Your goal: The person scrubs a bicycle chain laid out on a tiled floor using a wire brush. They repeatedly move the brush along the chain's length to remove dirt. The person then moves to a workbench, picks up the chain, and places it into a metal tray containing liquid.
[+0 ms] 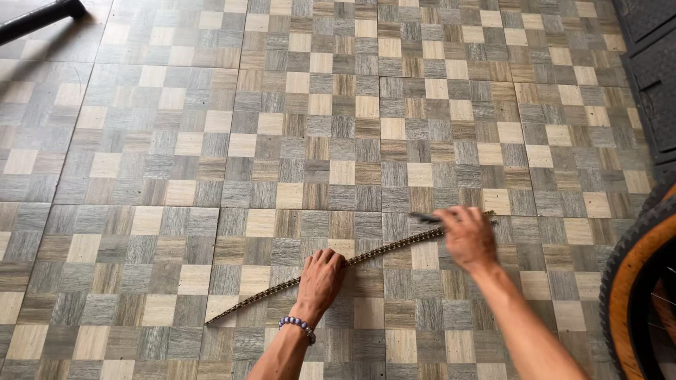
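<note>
The left grip (pixel 321 278) presses flat, fingers together, on a long, thin, brownish metal bicycle chain (pixel 380 250) stretched straight across the floor. The right grip (pixel 467 236), blurred, closes on a dark slim tool (pixel 425 217) at the chain's far end. The chain runs from about 8 o'clock of the left grip to the right grip at 2 o'clock. It lies on a checkered wood-grain tile floor (pixel 282 127), with broad open room toward 12 o'clock. A knobby black tyre with an orange rim (pixel 630 281) stands at 3 o'clock.
</note>
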